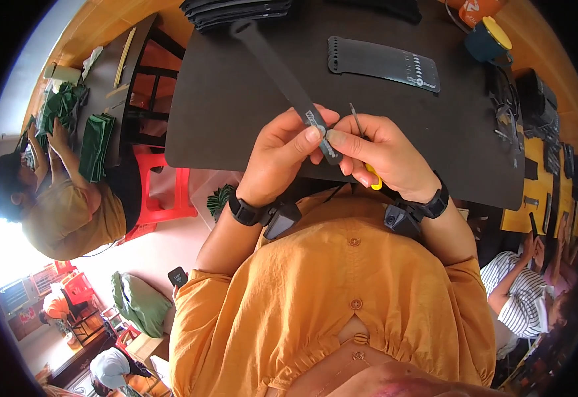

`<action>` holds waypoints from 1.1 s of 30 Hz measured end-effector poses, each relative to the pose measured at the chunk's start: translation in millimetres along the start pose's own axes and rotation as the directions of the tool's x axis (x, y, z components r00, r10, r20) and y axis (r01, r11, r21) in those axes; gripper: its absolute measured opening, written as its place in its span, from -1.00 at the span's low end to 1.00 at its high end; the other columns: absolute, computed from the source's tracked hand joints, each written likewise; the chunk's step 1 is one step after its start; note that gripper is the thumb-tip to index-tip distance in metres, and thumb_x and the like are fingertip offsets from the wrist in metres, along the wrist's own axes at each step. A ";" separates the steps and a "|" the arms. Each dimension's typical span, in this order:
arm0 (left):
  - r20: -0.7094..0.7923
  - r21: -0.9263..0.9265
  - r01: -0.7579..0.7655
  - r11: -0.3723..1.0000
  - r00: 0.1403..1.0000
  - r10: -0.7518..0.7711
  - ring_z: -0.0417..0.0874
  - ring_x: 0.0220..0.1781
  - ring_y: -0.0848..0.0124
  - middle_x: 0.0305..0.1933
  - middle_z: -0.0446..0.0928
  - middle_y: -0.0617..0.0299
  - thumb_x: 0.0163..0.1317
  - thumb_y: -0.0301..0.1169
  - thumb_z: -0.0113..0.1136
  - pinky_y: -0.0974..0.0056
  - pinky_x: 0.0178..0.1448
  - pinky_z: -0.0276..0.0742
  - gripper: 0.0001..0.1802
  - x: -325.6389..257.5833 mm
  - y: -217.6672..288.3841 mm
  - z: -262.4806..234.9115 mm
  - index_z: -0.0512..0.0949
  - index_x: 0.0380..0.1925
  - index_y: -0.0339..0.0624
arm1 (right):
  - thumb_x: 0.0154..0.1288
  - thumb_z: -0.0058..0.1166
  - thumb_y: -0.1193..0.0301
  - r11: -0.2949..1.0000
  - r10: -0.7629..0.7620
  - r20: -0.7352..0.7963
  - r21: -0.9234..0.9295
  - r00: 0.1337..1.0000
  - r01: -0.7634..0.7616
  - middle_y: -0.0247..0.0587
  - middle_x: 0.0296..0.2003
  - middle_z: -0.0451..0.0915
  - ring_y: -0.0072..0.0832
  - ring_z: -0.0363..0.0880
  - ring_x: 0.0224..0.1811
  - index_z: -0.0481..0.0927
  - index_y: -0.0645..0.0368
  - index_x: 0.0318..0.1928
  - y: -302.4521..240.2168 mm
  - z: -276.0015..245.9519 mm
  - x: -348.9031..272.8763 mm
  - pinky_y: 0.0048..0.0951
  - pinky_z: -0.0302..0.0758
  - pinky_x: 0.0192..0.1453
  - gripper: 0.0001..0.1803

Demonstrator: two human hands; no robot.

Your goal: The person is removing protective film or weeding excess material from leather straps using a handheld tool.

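Near the front edge of the dark table, my left hand point(281, 147) pinches a flat black strap point(277, 73) close to its printed end. The strap slants away to the far left and ends in a rounded tab with a slot. My right hand point(388, 151) is closed round a slim yellow-handled tool point(375, 178); its thin metal tip pokes out above the fingers, and the rest is hidden by them. The right thumb also presses on the strap's printed end, beside the left thumb. Farther back lies a fanned row of similar black straps point(375, 64).
The dark table point(216, 126) carries a stack of black pieces point(236, 12) at the far left and a dark mug with a yellow lid point(491, 38) at the far right. Red stools point(163, 192) stand left. Co-workers sit left, one handling green cloth point(64, 109), and at right.
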State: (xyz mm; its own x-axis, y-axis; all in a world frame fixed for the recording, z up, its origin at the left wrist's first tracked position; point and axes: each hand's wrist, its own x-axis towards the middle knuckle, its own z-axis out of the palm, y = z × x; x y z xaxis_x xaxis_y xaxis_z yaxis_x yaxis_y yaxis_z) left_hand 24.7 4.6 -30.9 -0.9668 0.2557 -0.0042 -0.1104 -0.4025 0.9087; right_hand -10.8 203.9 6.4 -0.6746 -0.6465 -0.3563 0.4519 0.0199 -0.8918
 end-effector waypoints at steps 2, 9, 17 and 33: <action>0.000 -0.133 -0.005 0.991 1.000 0.006 0.49 -0.19 0.56 -0.11 0.55 0.33 0.40 -0.31 0.19 0.44 -0.12 0.45 -0.62 0.7 -5.4 -5.6 0.54 0.14 -0.25 | 0.43 0.15 0.16 0.998 -0.047 -0.006 -0.052 0.999 0.047 -0.42 -0.56 0.52 -0.78 0.33 -0.69 0.56 0.17 -0.30 2.1 -0.5 0.4 -0.70 0.19 -0.64 -0.69; -0.015 -0.217 -0.111 0.970 0.994 0.110 0.54 -0.15 0.51 -0.02 0.59 0.25 0.42 -0.37 0.16 0.42 -0.08 0.49 -0.66 3.9 -19.7 3.8 0.53 0.12 -0.27 | 0.46 0.11 0.16 0.993 -0.053 0.010 0.104 0.999 0.052 -0.41 -0.54 0.53 -0.78 0.34 -0.69 0.54 0.16 -0.29 7.2 -1.4 4.8 -0.70 0.21 -0.64 -0.69; -0.062 -0.406 -0.009 0.914 0.998 -0.018 0.64 -0.05 0.36 0.04 0.60 0.05 0.52 -0.28 -0.01 0.31 0.04 0.60 -0.63 10.2 -21.3 -14.1 0.46 0.16 -0.31 | 0.50 -0.01 0.32 0.856 -0.307 -0.172 -0.479 0.936 0.193 -0.19 -0.40 0.60 -0.45 0.56 -0.50 0.54 0.22 -0.09 8.2 -1.5 -10.0 -0.44 0.47 -0.39 -0.78; -0.078 -0.473 0.095 0.876 0.986 -0.149 0.56 -0.31 0.45 -0.04 0.64 0.07 0.53 -0.14 -0.04 0.40 -0.24 0.49 -0.57 11.7 -16.3 -0.3 0.49 0.10 -0.31 | 0.41 0.04 0.41 0.483 -0.616 -0.049 -0.812 0.786 0.328 -0.02 -0.35 0.60 -0.01 0.59 -0.34 0.56 0.23 -0.19 20.9 5.6 -4.7 -0.16 0.51 -0.30 -0.86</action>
State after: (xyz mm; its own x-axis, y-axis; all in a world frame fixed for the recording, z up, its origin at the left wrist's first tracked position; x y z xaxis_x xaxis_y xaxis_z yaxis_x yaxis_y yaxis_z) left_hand 15.1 13.9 -45.8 -0.9546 0.2434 -0.1720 -0.2975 -0.7438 0.5985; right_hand 5.1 203.2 -9.0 -0.8374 -0.4831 0.2557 -0.4767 0.4166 -0.7741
